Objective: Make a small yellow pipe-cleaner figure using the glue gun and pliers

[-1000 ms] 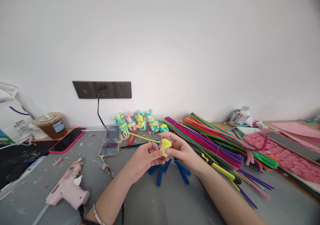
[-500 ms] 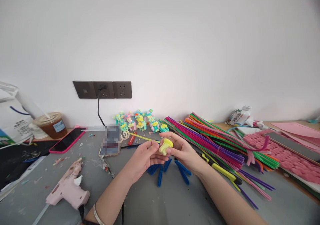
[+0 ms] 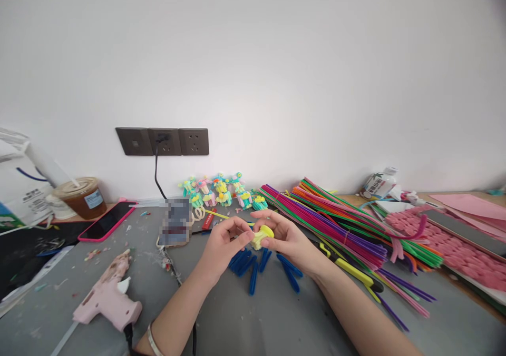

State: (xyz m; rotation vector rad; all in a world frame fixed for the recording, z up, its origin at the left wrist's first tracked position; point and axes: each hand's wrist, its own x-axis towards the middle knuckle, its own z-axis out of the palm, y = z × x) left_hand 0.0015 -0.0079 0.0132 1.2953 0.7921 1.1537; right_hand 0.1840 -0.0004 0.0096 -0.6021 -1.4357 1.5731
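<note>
- Over the grey table [image 3: 253, 324], head view: the yellow piece [image 3: 262, 236], long axis rising toward my right.
- My right hand [image 3: 290, 241], the nearer, grasps it.
- My left hand [image 3: 224, 244] curls at its lower-left end; whether gripping, I cannot tell.

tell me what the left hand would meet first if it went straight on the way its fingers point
Most likely the yellow pipe-cleaner piece, at or just in front of the left hand, then the right hand holding it; exact depth is hard to judge.
</note>
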